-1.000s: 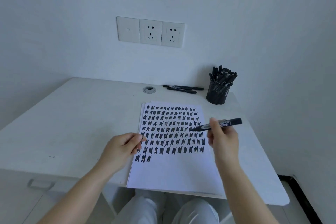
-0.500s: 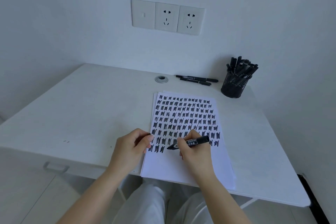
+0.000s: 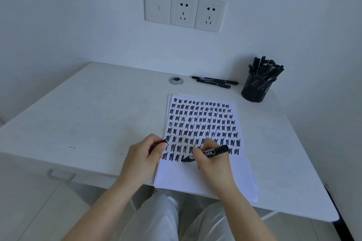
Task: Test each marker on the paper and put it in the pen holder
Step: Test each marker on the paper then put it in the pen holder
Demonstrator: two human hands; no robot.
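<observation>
Matte white desk (image 3: 82, 115), right hand (image 3: 212, 164) grip pinching cylindrical marker (image 3: 210, 152), tip on smooth paper (image 3: 207, 178)

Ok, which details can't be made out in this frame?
All in the head view:
- Left hand: its curled fingers hide most of a small dark thing, perhaps the cap.
- Marker: label print too small; the right hand covers the mid-barrel.
- Pen holder: markers overlap, count unclear.
- Paper: sheets stacked, lower ones hidden.
</observation>
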